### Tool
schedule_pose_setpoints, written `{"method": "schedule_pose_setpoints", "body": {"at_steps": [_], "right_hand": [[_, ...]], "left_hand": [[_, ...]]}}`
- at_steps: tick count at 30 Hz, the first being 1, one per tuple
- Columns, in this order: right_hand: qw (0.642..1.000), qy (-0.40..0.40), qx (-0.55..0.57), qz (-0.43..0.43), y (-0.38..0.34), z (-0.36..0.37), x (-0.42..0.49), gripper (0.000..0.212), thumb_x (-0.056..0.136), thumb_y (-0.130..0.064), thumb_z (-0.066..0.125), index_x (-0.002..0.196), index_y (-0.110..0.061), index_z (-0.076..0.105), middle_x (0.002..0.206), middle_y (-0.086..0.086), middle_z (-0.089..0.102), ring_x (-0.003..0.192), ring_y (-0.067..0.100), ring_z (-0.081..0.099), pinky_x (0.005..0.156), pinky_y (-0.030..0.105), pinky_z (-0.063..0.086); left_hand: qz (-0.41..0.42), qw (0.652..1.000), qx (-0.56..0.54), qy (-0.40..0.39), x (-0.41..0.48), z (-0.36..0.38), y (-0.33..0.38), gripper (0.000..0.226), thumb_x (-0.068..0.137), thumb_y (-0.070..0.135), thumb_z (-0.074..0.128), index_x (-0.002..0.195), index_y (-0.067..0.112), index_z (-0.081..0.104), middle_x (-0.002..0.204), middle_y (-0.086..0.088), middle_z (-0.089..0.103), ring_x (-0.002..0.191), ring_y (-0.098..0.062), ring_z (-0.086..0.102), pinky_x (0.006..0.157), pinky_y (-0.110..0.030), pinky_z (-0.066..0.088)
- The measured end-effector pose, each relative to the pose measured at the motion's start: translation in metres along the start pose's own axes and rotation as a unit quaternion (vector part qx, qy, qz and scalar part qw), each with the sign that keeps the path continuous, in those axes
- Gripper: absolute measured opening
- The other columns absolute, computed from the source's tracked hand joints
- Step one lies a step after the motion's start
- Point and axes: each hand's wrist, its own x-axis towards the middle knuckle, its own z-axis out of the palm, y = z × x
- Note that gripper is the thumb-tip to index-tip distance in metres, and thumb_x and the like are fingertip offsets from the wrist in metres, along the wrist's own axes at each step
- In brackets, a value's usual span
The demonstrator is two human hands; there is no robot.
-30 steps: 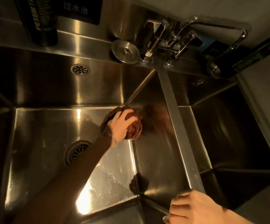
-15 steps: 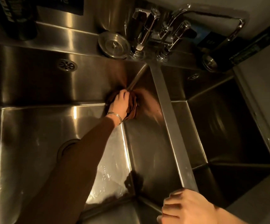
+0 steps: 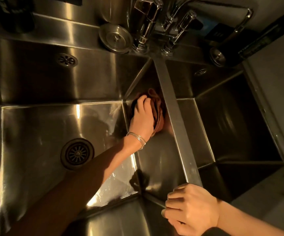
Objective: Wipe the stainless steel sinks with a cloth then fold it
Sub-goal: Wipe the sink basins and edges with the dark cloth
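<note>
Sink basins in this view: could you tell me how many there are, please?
2. The left basin, with the drain; the right basin, beyond the divider. Others may lie out of frame.

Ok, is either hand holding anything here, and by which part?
The left hand grips the bunched cloth across its middle, pressing it to the sink wall. The right hand carries nothing; its fingers curl over the near end of the divider.
</note>
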Motion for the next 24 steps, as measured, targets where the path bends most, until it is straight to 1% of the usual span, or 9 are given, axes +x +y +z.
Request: {"method": "schedule_pose_setpoints", "body": {"at_steps": [3,6,9,11,13,18,21,23,24], "right_hand": [[0.999,-0.003,-0.036,0.006,0.002,0.002,0.0,0.018,0.087,-0.03,0.052,0.076,-0.024,0.064,0.067,-0.01,0.059,0.063,0.01,0.051,0.064,0.023,0.046],[0.998,-0.012,-0.055,0.009,0.0,0.003,0.0,0.018,0.088,-0.031,0.051,0.077,-0.025,0.065,0.067,-0.01,0.06,0.064,0.01,0.053,0.064,0.023,0.047],[0.998,0.001,-0.061,0.01,0.001,0.004,0.0,0.02,0.089,-0.03,0.049,0.078,-0.025,0.065,0.069,-0.011,0.061,0.066,0.009,0.053,0.066,0.023,0.047],[0.999,-0.002,-0.049,0.013,0.0,0.0,0.0,0.016,0.087,-0.03,0.052,0.081,-0.025,0.066,0.07,-0.011,0.062,0.066,0.008,0.054,0.065,0.021,0.046],[0.999,-0.011,-0.044,0.015,-0.004,-0.004,0.0,0.013,0.085,-0.03,0.055,0.081,-0.025,0.066,0.07,-0.011,0.062,0.065,0.008,0.053,0.062,0.02,0.045],[0.997,-0.018,-0.079,0.003,-0.011,-0.007,0.001,0.025,0.095,-0.03,0.043,0.087,-0.022,0.065,0.073,-0.008,0.06,0.068,0.011,0.052,0.063,0.024,0.046],[0.999,-0.01,-0.031,-0.011,-0.028,-0.009,-0.002,0.033,0.1,-0.034,0.037,0.114,-0.02,0.063,0.104,-0.006,0.065,0.099,0.011,0.058,0.086,0.029,0.048],[0.999,0.028,0.003,0.036,-0.035,-0.001,0.001,0.039,0.1,-0.036,0.038,0.137,-0.028,0.044,0.134,-0.014,0.049,0.129,0.002,0.039,0.103,0.035,0.041],[0.993,0.067,0.045,0.088,-0.038,0.002,0.003,0.047,0.1,-0.033,0.041,0.145,-0.036,0.028,0.142,-0.022,0.039,0.135,-0.006,0.025,0.104,0.04,0.041]], "left_hand": [[-0.002,0.988,0.142,-0.057,-0.004,0.031,-0.054,0.051,0.082,0.006,0.059,0.127,-0.004,0.039,0.131,-0.023,0.045,0.114,-0.033,0.051,0.093,-0.035,0.046],[-0.006,0.962,0.252,-0.1,-0.001,0.046,-0.091,0.043,0.086,0.007,0.038,0.128,0.003,0.041,0.127,-0.013,0.051,0.107,-0.025,0.055,0.085,-0.029,0.049],[-0.038,0.943,0.286,-0.169,-0.005,0.057,-0.114,0.053,0.09,0.013,0.04,0.139,0.003,0.025,0.136,-0.013,0.035,0.121,-0.028,0.041,0.099,-0.035,0.042],[-0.011,0.924,0.306,-0.229,-0.013,0.061,-0.124,0.075,0.084,0.026,0.051,0.143,0.002,0.012,0.141,-0.013,0.024,0.129,-0.031,0.029,0.108,-0.042,0.031],[0.008,0.912,0.315,-0.263,-0.021,0.058,-0.128,0.086,0.075,0.033,0.059,0.143,0.007,0.013,0.141,-0.01,0.023,0.129,-0.031,0.027,0.109,-0.042,0.029],[-0.007,0.903,0.336,-0.267,-0.037,0.056,-0.114,0.055,0.083,0.023,0.054,0.133,0.018,0.03,0.129,-0.005,0.04,0.117,-0.029,0.043,0.085,-0.037,0.046],[0.037,0.898,0.332,-0.285,-0.058,0.052,-0.101,0.04,0.088,0.024,0.041,0.126,0.013,0.035,0.123,-0.007,0.046,0.11,-0.029,0.051,0.088,-0.036,0.045],[0.073,0.91,0.312,-0.265,-0.066,0.047,-0.088,0.038,0.086,0.022,0.023,0.12,0.009,0.035,0.12,-0.012,0.046,0.108,-0.032,0.05,0.091,-0.039,0.041],[0.083,0.921,0.285,-0.254,-0.068,0.042,-0.078,0.039,0.085,0.021,0.027,0.121,0.007,0.036,0.12,-0.013,0.045,0.109,-0.033,0.049,0.093,-0.04,0.039]]}}
